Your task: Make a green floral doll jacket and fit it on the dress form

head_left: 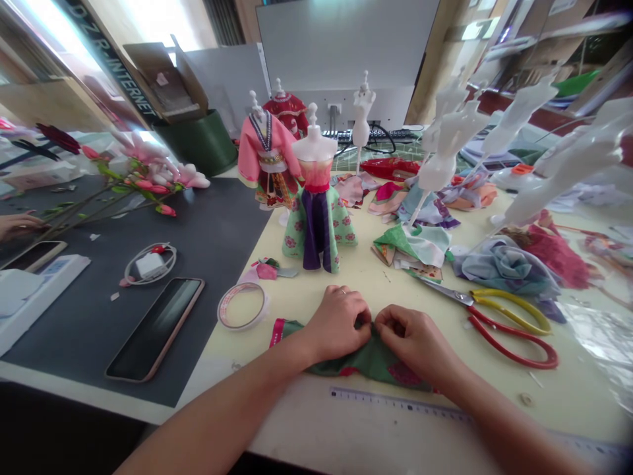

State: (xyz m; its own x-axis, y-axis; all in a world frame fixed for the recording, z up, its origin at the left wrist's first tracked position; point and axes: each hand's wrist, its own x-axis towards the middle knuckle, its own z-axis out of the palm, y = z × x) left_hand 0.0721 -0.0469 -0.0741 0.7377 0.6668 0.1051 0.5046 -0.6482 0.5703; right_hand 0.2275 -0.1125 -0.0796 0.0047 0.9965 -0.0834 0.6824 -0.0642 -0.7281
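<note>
A piece of green fabric point(346, 365) with red and pink patches lies on the cream table in front of me. My left hand point(341, 321) pinches its upper edge, fingers curled, a ring on one of them. Close beside it, my right hand point(408, 333) pinches the same edge with thumb and fingertips. Whether a needle or pin sits between the fingers is too small to tell. Below the fabric runs a white ruler point(395, 403), partly under my right forearm. Scissors point(487, 316) with yellow and red handles rest to the right, and a tape roll point(242, 306) to the left.
Small dress forms stand behind, one in a green and purple skirt point(320, 227), another in a pink robe point(270, 155). Fabric scraps point(415, 247) lie around bare white forms point(440, 155). Leftward are a phone point(155, 330), a charger point(151, 265) and another person's hand point(20, 226).
</note>
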